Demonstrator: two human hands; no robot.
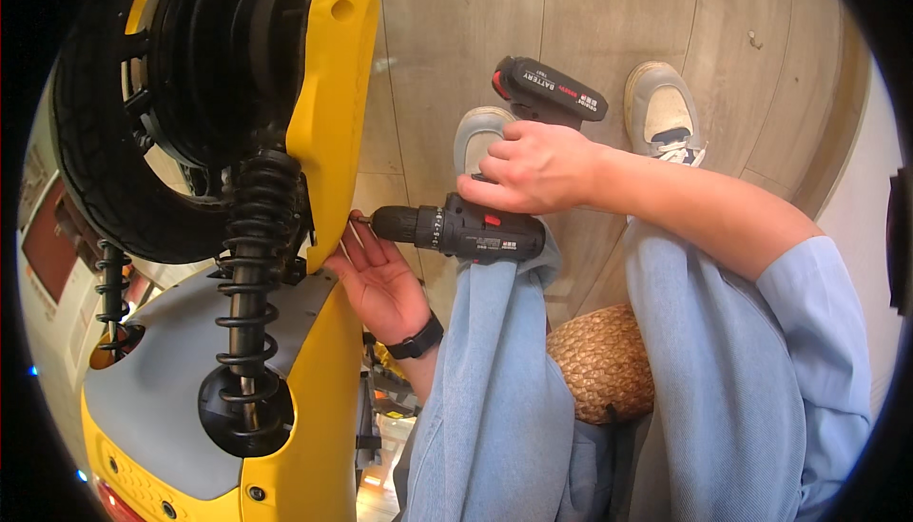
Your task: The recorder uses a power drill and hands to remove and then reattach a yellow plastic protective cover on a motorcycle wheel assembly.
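Note:
My right hand (528,165) is closed round the grip of a black cordless drill (495,232) with a red switch and a battery (547,89) at its base. The drill lies sideways over my left leg, chuck (409,224) pointing left, with its bit at the lower edge of a yellow plastic panel (338,66) beside the wheel. My left hand (385,289) is palm up below the chuck, fingers apart and slightly bent, fingertips touching or very near the bit and panel edge; whether they support anything there is hard to tell.
An upturned yellow-and-grey vehicle body (181,370) fills the left, with a black tyre (95,142) and coil shock absorbers (247,275). My jeans-clad legs and shoes (656,104) are below me around a woven seat (599,360), on a plank floor (628,9). A pale wall edge (856,218) runs at right.

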